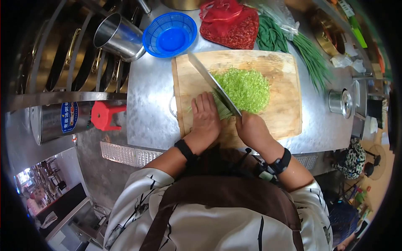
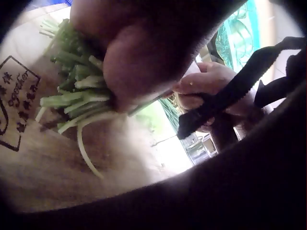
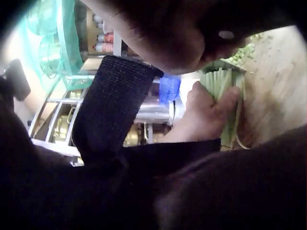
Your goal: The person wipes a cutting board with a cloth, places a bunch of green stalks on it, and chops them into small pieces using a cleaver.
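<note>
On the wooden cutting board point(image 1: 284, 119), my left hand point(image 1: 204, 116) holds down a bunch of green stalks point(image 2: 79, 96). In the right wrist view, thumb and fingers of that hand lie along both sides of the stalks. My right hand point(image 1: 254, 130) grips the handle of a long-bladed kitchen knife point(image 1: 215, 88). Its blade slants across the board, right beside the left fingertips, between the stalks and a heap of finely chopped green pieces point(image 1: 247, 90). Cut stalk ends point out beneath the left hand in the left wrist view.
Behind the board stand a blue plastic basket point(image 1: 171, 35), a steel pot point(image 1: 117, 37) and a red mesh bag point(image 1: 230, 25). Long green stems point(image 1: 312, 62) lie at the back right. A lidded steel container point(image 1: 340, 102) stands right, a red stool point(image 1: 106, 116) left.
</note>
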A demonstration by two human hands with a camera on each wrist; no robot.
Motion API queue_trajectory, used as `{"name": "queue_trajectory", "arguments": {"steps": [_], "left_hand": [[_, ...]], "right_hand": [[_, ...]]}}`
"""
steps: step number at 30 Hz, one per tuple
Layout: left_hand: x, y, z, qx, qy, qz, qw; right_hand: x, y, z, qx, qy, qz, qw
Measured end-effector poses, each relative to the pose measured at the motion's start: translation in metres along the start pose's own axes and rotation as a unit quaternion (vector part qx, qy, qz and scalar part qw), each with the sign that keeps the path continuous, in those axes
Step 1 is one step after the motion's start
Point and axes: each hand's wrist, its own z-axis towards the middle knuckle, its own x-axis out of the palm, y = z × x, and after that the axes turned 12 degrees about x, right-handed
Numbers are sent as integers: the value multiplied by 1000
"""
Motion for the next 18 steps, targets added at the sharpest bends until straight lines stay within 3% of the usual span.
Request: {"name": "queue_trajectory", "arguments": {"steps": [5,10,18], "left_hand": [[-17,-5,3,-10,69,11,998],[-22,-6,-3,-16,56,24,998],[-3,-3,-8,-24,17,12,999]], "right_hand": [[0,-16,-10,-6,-45,65,997],[-21,-16,-38,-18,-82,63,994],[-46,-13,-78,2,-4,12,1000]]}}
